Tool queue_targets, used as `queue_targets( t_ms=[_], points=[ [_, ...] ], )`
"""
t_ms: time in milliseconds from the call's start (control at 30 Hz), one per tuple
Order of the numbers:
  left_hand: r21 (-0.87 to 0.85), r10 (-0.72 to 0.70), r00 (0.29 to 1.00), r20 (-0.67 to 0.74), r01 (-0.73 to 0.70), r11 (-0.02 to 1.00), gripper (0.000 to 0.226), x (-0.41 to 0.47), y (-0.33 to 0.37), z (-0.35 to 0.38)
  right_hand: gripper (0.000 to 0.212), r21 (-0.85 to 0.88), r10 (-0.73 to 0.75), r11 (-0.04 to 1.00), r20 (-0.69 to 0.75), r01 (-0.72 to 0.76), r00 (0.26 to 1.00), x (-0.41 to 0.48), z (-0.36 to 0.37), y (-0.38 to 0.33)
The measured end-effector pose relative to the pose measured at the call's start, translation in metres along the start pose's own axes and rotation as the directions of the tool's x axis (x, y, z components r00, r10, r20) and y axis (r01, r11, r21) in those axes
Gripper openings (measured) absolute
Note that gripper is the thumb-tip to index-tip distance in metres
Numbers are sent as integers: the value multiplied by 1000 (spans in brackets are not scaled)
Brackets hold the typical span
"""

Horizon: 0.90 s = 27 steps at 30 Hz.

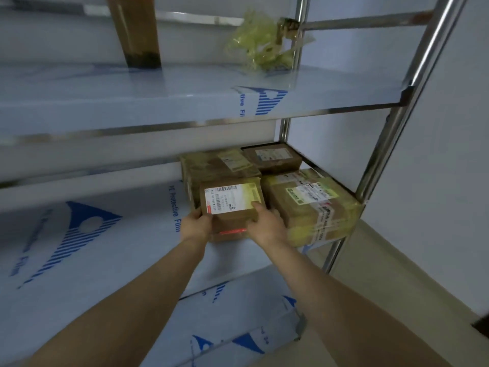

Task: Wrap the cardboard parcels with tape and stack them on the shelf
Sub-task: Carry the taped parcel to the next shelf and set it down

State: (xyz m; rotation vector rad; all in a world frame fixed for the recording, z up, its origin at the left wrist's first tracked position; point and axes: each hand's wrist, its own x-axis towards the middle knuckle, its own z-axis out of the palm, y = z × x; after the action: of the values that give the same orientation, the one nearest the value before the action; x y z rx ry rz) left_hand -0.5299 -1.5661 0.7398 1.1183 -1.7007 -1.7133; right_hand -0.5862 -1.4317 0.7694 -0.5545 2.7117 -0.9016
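A small taped cardboard parcel (231,205) with a white label on top is held at the middle shelf (105,247). My left hand (197,223) grips its near left corner. On the near right edge, my right hand (266,226) holds it with the thumb on top. Under it lies another flat parcel with a red strip (230,233). A large taped parcel (312,207) stands to the right. Two more parcels (219,162) (272,157) sit behind, at the back of the shelf.
The steel rack has an upper shelf (158,102) covered in white protective film. On it lie a crumpled yellowish tape wad (262,46) and a brown upright object (137,33). Steel posts (391,144) stand at the right, and a lower shelf (238,319) lies below.
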Motion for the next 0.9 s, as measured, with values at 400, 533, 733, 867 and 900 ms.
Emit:
queue_targets(
  t_ms=[400,533,733,867,900],
  points=[
    [225,57,962,-266,4,974,37,9,3,61,92,-308,-218,904,267,298,939,51,-23,21],
    [814,232,952,-199,29,581,50,1,3,39,88,-408,-508,725,226,554,831,47,-13,22],
    [984,279,957,-75,26,175,59,-28,8,-15,44,-339,-723,501,341,796,601,33,16,-10],
    [979,252,954,-161,122,165,59,-47,6,-71,40,-295,-758,398,427,868,493,9,47,-50],
    [975,260,948,-182,140,170,58,-51,4,-88,39,-287,-749,389,454,875,482,1,57,-61]
  ],
)
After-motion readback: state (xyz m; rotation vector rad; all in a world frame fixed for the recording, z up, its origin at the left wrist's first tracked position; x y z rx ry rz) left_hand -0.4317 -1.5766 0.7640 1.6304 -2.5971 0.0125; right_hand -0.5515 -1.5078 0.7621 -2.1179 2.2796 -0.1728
